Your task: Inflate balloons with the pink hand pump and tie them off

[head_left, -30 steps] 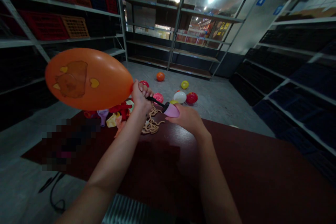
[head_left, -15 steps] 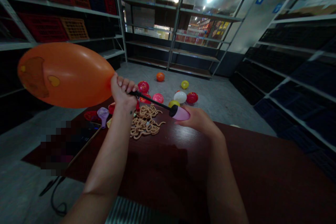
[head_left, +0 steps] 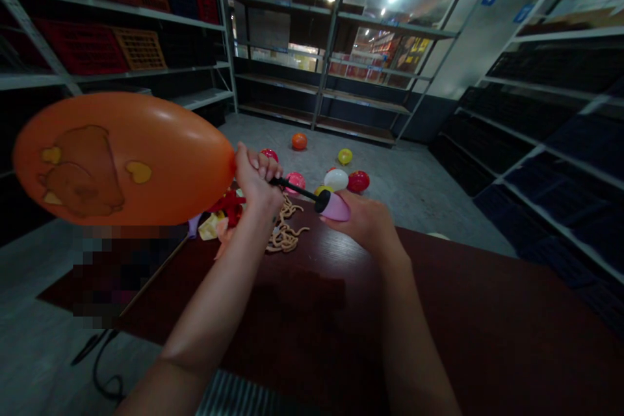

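Note:
A large inflated orange balloon (head_left: pixel 160 123) with a bear-like print stretches out at the left. My left hand (head_left: pixel 258 172) is closed around its neck, where it meets the end of a hand balloon pump (head_left: pixel 336 206). The pump's black shaft runs from that fist to a pink grip, around which my right hand (head_left: pixel 368 221) is wrapped. How the neck sits on the nozzle is hidden by my fingers. Below my left wrist, limp balloons (head_left: pixel 212 226) in several colours and a tangle of tan long balloons (head_left: pixel 287 237) lie on the dark table (head_left: pixel 312 312).
Several small inflated balloons, among them a white balloon (head_left: pixel 336 179) and an orange balloon (head_left: pixel 299 141), rest on the floor beyond the table. Metal shelving (head_left: pixel 319 78) stands behind, with crates (head_left: pixel 139 49) on racks to the left. A black cable (head_left: pixel 100 364) hangs at the lower left.
My left hand has moved right, closer to my right hand, and less of the pump's black shaft shows. The orange balloon looks larger, and its bear print faces me more.

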`<action>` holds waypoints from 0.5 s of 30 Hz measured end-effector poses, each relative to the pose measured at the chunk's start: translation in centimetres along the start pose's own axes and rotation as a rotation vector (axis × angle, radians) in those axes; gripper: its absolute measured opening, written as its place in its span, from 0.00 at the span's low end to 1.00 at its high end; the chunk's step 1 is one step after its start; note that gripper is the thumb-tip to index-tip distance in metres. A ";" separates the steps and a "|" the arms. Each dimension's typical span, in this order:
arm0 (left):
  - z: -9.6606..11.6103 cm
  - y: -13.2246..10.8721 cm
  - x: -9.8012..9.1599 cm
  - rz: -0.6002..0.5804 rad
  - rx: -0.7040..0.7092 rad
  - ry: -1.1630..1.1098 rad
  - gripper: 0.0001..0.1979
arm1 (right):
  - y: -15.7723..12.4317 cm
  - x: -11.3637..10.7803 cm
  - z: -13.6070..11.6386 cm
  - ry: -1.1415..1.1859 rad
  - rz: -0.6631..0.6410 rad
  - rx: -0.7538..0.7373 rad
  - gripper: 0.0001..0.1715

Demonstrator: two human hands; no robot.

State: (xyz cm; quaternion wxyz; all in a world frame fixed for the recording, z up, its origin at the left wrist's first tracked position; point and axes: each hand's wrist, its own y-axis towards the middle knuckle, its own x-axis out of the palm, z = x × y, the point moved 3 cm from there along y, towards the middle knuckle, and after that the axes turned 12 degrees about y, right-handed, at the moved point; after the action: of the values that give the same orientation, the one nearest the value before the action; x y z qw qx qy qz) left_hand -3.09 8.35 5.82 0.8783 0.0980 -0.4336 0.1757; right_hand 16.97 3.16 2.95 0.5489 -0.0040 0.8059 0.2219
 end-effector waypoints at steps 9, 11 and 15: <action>-6.0 -1.9 0.3 -0.026 -0.196 -0.008 0.27 | 0.2 1.0 -1.7 -0.117 -0.059 0.031 0.24; -6.2 -1.5 0.0 -0.007 -0.249 -0.005 0.26 | 0.2 1.3 -1.9 -0.119 -0.068 0.031 0.25; -5.8 -0.3 -0.4 -0.009 -0.306 -0.010 0.25 | 0.4 1.7 -2.3 -0.078 -0.074 0.037 0.26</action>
State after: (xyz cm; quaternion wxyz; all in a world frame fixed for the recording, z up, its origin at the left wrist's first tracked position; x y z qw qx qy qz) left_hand 1.01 9.86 2.04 0.8816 -0.0344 -0.4594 0.1029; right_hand 14.15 3.09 2.23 0.5878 -0.0148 0.7871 0.1865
